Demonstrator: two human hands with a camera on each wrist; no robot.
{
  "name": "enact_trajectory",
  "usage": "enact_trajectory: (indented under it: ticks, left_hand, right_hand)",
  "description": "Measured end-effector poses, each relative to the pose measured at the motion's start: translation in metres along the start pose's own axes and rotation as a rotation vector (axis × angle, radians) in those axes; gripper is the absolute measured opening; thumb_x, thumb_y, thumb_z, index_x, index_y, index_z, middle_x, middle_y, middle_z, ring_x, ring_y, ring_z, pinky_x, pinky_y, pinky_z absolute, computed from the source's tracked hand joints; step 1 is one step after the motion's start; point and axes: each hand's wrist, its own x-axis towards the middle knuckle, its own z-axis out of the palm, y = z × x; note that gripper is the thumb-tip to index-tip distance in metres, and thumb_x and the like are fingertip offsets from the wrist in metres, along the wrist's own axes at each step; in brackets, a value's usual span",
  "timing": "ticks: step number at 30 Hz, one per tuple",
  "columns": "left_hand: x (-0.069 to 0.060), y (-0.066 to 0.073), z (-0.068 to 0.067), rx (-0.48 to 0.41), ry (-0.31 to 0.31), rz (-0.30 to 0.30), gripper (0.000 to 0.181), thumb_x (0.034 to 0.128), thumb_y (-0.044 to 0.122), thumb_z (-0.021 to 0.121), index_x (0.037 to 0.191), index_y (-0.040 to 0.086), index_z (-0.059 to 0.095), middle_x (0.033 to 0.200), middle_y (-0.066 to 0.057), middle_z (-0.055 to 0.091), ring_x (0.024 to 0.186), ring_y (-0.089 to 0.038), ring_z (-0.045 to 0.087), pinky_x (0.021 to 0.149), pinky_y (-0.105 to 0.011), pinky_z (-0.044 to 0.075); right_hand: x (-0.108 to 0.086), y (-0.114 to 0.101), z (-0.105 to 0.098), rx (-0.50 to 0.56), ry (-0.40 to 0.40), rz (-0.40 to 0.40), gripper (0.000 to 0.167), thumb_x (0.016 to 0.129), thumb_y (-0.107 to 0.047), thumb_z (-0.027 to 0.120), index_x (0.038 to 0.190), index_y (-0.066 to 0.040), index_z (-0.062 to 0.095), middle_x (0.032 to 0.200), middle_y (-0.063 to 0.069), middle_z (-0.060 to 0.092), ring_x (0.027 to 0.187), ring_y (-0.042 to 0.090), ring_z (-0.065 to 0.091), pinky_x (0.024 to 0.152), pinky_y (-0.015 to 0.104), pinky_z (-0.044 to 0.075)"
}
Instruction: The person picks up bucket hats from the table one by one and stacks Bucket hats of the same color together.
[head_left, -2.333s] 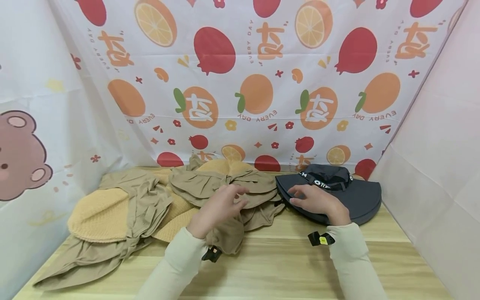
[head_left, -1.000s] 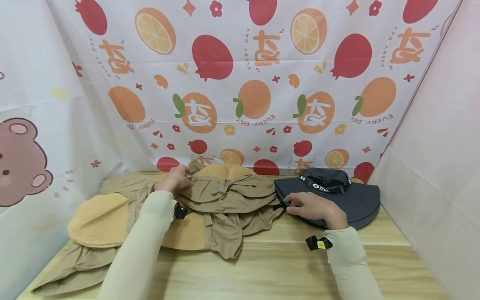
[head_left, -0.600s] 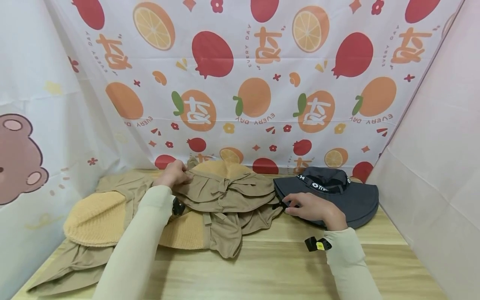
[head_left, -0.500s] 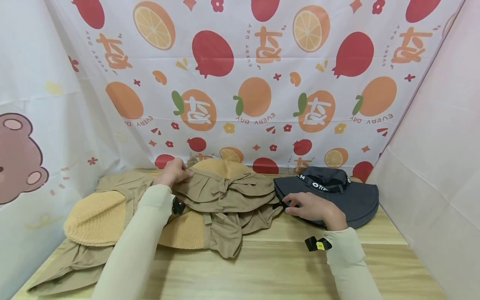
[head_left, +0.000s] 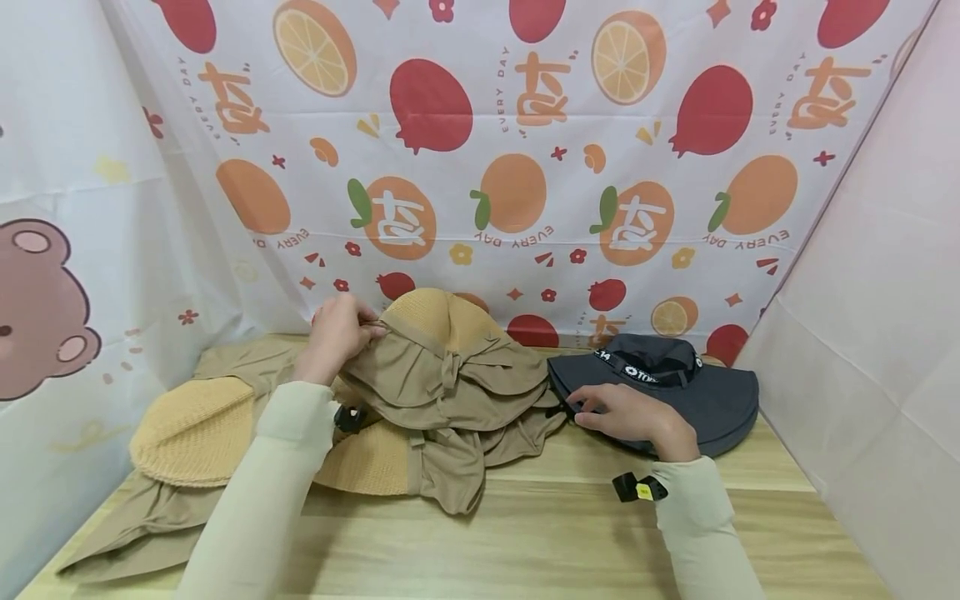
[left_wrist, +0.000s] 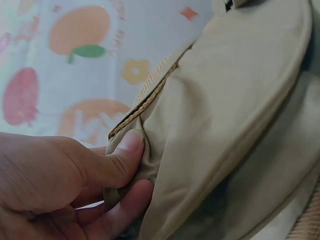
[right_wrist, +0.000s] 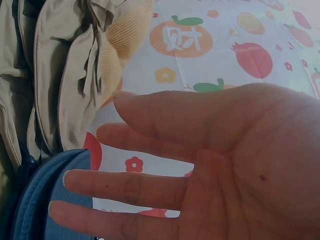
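Khaki-and-straw sun hat (head_left: 450,375) on the counter (head_left: 525,533) between left hand (head_left: 333,337) and right hand (head_left: 622,412) | left's pinching its edge | right's loose, fingers apart, by the dark hat (head_left: 712,404), can't tell if touching | left sleeve (head_left: 251,500) blocks part of the leftmost hat (head_left: 191,433) | fruit-print curtain (head_left: 570,204) behind

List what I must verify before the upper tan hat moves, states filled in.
1. Left hand pinching the upper tan hat: ok, thumb and finger on its fabric.
2. Right hand gripping it too: not ok, fingers extended, holding nothing.
3. Right hand off the dark hat: cannot tell, it overlaps the brim in the head view.
4. Upper hat free of the lower tan hat: cannot tell, they overlap.
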Motion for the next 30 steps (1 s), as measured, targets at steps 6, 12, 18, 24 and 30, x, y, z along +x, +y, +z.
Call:
enact_trajectory:
  ticks: [6, 12, 18, 24, 30]
  left_hand:
    - [-0.020, 0.019, -0.014, -0.024, 0.116, 0.088, 0.006, 0.0873, 0.006, 0.080, 0.085, 0.002, 0.083, 0.088, -0.019, 0.078, 0.080, -0.030, 0.066, 0.069, -0.037, 0.048]
    - [-0.040, 0.034, -0.031, -0.028, 0.217, 0.118, 0.004, 0.0847, 0.004, 0.081, 0.084, 0.000, 0.082, 0.087, -0.020, 0.078, 0.082, -0.038, 0.069, 0.077, -0.052, 0.053]
    - [-0.058, 0.041, -0.037, -0.065, 0.306, 0.158, 0.013, 0.0814, 0.002, 0.084, 0.092, -0.004, 0.082, 0.091, -0.024, 0.077, 0.085, -0.046, 0.074, 0.079, -0.058, 0.056]
    - [-0.073, 0.045, -0.040, -0.091, 0.391, 0.196, 0.012, 0.0789, 0.000, 0.085, 0.090, -0.003, 0.082, 0.087, -0.023, 0.078, 0.081, -0.044, 0.075, 0.072, -0.054, 0.057]
    - [-0.084, 0.051, -0.048, -0.080, 0.452, 0.223, 0.011, 0.0770, 0.000, 0.086, 0.088, 0.000, 0.083, 0.083, -0.021, 0.078, 0.071, -0.040, 0.074, 0.062, -0.034, 0.050]
  right_hand:
    - [-0.002, 0.002, -0.001, -0.001, 0.002, 0.002, 0.040, 0.105, -0.024, 0.059, 0.142, -0.007, 0.059, 0.125, 0.016, 0.071, 0.116, 0.034, 0.068, 0.099, 0.054, 0.053]
    - [-0.001, 0.005, -0.002, 0.000, 0.006, 0.000, 0.042, 0.105, -0.024, 0.059, 0.142, -0.005, 0.059, 0.123, 0.016, 0.072, 0.113, 0.033, 0.069, 0.098, 0.053, 0.054]
    - [0.000, 0.006, -0.001, 0.003, 0.009, -0.002, 0.042, 0.105, -0.025, 0.059, 0.142, -0.005, 0.059, 0.124, 0.016, 0.071, 0.114, 0.033, 0.068, 0.098, 0.053, 0.054]
    - [-0.002, 0.006, -0.003, 0.013, 0.023, 0.007, 0.042, 0.105, -0.025, 0.059, 0.142, -0.005, 0.058, 0.127, 0.018, 0.070, 0.118, 0.035, 0.067, 0.100, 0.054, 0.053]
    - [-0.004, 0.005, -0.006, 0.032, 0.073, 0.002, 0.042, 0.106, -0.025, 0.059, 0.143, -0.006, 0.058, 0.130, 0.021, 0.068, 0.118, 0.037, 0.067, 0.099, 0.055, 0.053]
